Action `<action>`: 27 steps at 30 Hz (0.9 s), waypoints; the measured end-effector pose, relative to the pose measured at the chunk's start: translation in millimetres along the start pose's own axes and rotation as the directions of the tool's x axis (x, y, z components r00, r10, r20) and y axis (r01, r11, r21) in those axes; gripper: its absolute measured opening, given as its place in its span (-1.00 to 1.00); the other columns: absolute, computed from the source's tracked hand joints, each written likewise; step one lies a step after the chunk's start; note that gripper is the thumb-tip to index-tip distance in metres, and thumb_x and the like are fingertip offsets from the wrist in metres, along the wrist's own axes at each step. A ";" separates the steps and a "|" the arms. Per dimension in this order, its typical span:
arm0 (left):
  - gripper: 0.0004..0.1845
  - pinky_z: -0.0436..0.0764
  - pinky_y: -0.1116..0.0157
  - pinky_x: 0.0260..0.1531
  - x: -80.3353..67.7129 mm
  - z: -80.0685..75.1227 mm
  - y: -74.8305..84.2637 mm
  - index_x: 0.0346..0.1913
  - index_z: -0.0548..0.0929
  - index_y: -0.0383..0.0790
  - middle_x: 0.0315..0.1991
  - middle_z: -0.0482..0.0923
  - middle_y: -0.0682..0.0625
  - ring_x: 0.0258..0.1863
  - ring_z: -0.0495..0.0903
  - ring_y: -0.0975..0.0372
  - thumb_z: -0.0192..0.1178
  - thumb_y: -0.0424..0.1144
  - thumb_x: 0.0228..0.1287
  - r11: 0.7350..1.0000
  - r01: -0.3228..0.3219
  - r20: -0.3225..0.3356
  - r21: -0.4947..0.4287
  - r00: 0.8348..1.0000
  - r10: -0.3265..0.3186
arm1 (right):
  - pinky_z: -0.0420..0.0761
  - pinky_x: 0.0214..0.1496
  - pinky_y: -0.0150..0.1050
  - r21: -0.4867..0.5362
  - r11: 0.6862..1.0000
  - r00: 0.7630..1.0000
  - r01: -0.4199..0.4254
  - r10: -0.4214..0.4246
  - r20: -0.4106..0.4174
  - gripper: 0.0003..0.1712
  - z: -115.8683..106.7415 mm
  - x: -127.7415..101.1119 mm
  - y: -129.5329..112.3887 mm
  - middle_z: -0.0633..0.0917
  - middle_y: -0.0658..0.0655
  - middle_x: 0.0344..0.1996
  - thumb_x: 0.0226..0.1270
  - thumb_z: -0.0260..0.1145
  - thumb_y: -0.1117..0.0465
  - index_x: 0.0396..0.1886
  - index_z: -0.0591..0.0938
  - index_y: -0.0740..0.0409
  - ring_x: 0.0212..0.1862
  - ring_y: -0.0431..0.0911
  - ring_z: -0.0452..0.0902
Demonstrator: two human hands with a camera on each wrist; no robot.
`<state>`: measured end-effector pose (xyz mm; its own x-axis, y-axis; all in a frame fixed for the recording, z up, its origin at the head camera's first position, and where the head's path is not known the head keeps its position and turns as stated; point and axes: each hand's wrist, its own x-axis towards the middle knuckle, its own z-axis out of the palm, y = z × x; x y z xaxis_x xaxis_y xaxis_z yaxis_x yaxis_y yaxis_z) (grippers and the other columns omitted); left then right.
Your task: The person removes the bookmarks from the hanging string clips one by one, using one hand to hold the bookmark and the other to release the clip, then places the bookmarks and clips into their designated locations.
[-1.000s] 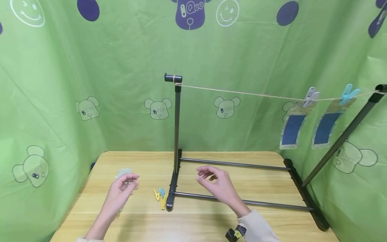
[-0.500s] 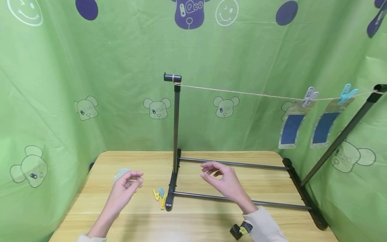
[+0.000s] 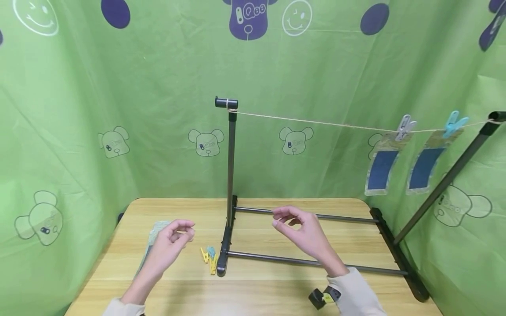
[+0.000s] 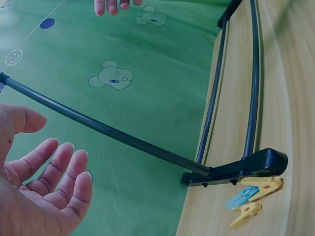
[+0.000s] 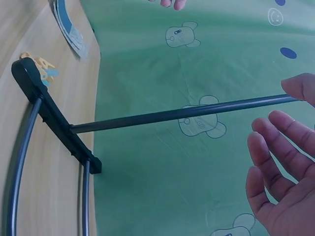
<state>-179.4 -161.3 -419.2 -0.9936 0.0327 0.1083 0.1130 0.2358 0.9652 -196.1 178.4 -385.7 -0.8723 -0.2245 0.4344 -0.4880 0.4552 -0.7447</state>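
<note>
My left hand [image 3: 168,248] hovers over the left part of the table, fingers loosely bent and holding nothing. Partly hidden beneath it lies a pale-edged sheet with a blue panel [image 3: 157,228]. Yellow clothespins [image 3: 213,264] and a light blue clothespin [image 3: 211,251] lie between this hand and the black rack's left foot. Above the rack's lower bars, my right hand [image 3: 304,230] hangs with loosely bent fingers and nothing in its grasp. On the string [image 3: 308,120], a white clothespin [image 3: 405,127] and a turquoise clothespin [image 3: 454,124] each hold a similar sheet [image 3: 381,170].
The black rack's left post [image 3: 231,166] rises near the table's middle and its right post [image 3: 446,180] leans outward. Two crossbars [image 3: 292,260] run low between the feet. A green curtain [image 3: 166,87] surrounds the wooden table [image 3: 269,294].
Both hands have drifted to the right and slightly upward in the head view, with fingers still loosely bent. More of the sheet beneath the left hand shows. The hung sheets stay in place.
</note>
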 end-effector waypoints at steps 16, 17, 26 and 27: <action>-0.73 0.63 0.28 -0.17 13.4 22.0 10.9 0.03 0.57 -0.32 -0.14 0.56 -0.18 -0.19 0.62 0.01 0.22 -0.31 0.33 0.995 0.002 0.043 -0.103 0.999 0.002 | 0.64 -0.18 -0.29 -0.018 1.000 0.999 0.007 -0.007 -0.039 -0.74 -33.9 1.1 -2.4 0.71 -0.11 -0.27 0.25 0.42 0.19 -0.06 0.68 0.01 -0.25 -0.16 0.62; -0.74 0.63 0.28 -0.18 14.2 24.0 11.9 0.03 0.57 -0.32 -0.15 0.56 -0.17 -0.18 0.62 0.00 0.21 -0.32 0.32 0.994 0.003 0.043 -0.106 0.999 0.002 | 0.64 -0.17 -0.29 -0.020 1.000 0.999 0.003 -0.004 -0.041 -0.74 -36.0 1.0 -2.5 0.71 -0.11 -0.26 0.25 0.42 0.18 -0.06 0.68 0.01 -0.24 -0.16 0.62; -0.74 0.63 0.30 -0.23 22.0 42.7 18.4 0.02 0.56 -0.36 -0.19 0.57 -0.14 -0.23 0.61 0.04 0.20 -0.37 0.29 0.989 0.001 0.082 -0.151 0.997 0.011 | 0.63 -0.19 -0.33 -0.064 0.998 0.998 0.029 -0.032 -0.060 -0.75 -56.4 0.8 -6.3 0.71 -0.07 -0.25 0.26 0.41 0.23 -0.06 0.67 0.03 -0.26 -0.16 0.60; -0.74 0.64 0.30 -0.24 22.9 44.7 18.9 0.01 0.57 -0.35 -0.20 0.57 -0.13 -0.24 0.61 0.05 0.20 -0.37 0.29 0.988 -0.001 0.087 -0.155 0.996 0.015 | 0.63 -0.19 -0.33 -0.068 0.997 0.997 0.035 -0.039 -0.062 -0.75 -58.7 1.0 -7.1 0.71 -0.07 -0.25 0.26 0.40 0.24 -0.06 0.67 0.03 -0.26 -0.16 0.60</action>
<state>-199.7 -112.7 -409.1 -0.9875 0.1208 0.1014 0.1118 0.0823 0.9903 -191.6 225.5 -350.3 -0.8488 -0.1881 0.4941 -0.5151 0.5050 -0.6926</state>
